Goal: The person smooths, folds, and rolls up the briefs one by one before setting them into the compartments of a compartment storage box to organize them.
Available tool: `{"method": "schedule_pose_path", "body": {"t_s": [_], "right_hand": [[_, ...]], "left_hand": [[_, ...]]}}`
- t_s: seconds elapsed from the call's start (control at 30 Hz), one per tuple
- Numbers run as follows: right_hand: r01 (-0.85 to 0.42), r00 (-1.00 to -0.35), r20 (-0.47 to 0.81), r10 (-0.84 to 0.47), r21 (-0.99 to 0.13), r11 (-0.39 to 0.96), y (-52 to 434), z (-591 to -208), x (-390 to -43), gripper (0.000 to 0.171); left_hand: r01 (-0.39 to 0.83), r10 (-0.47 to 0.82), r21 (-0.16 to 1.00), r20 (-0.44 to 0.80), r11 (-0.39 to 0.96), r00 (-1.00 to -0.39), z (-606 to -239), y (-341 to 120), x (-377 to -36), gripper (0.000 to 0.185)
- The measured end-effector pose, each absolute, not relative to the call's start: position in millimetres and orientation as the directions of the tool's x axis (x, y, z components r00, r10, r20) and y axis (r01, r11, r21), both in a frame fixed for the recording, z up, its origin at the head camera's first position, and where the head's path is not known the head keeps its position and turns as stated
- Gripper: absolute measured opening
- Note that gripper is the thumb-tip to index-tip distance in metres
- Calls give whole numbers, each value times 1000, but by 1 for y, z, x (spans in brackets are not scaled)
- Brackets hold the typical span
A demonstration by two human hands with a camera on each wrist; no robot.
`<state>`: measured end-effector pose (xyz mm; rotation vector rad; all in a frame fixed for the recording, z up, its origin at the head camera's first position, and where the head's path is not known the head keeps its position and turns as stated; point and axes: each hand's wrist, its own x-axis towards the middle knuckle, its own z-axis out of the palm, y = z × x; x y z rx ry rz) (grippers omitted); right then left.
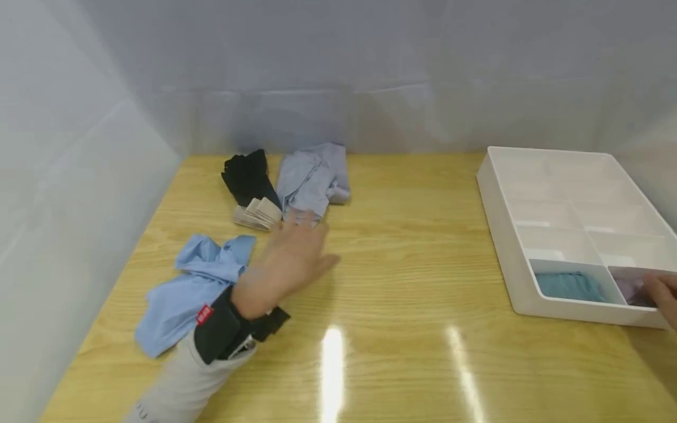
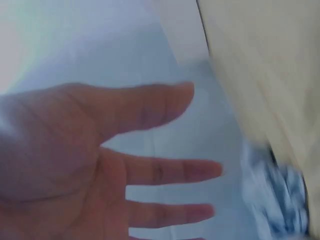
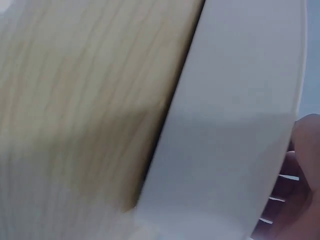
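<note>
My left hand is over the wooden table with its fingers extended, its fingertips overlapping the near edge of a crumpled grey-blue cloth in the head view. The left wrist view shows that palm bare, thumb and fingers spread apart. At the right edge, my right hand reaches over the rim of a white divided box, into the front right compartment where a mauve cloth lies. In the right wrist view its fingers are partly behind the box wall; I cannot tell whether they grip the cloth.
A folded teal cloth lies in the box's front left compartment. Black fabric with beige folded ends sits beside the grey-blue cloth. Light blue cloth lies near the left forearm. Pale sheeting hangs behind the table.
</note>
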<state>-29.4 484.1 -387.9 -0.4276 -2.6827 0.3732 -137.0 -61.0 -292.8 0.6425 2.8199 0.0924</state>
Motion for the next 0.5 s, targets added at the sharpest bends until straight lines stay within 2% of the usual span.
{"method": "schedule_pose_path", "body": {"t_s": [0.07,0.13,0.2,0.27,0.37,0.43,0.5], "right_hand": [[156,-875,401,270,-295,943,454,-368,-27,25],[-25,-855,506,112,-255,967,423,-349,-26,18],[-187,-829,557,-43,-204,961,394,-330,-25,23],[-351,-755,624,-199,-130,927,373,-319,-28,37],[-497,-704,615,-356,-68,865,343,-305,-33,53],[-594,-682,596,-425,-111,797,321,-300,-36,41],[-658,-692,551,-467,-216,721,298,-297,-37,16]], "left_hand": [[295,314,119,-198,948,-929,-291,-83,-159,64],[221,248,144,-210,965,-946,-295,-100,-178,68],[202,239,165,-245,965,-940,-302,-110,-192,69],[201,250,204,-257,958,-933,-311,-115,-200,64],[236,285,248,-183,939,-941,-321,-116,-205,49],[247,284,262,-116,933,-952,-321,-114,-204,32],[260,284,281,-48,924,-958,-316,-111,-201,17]]}}
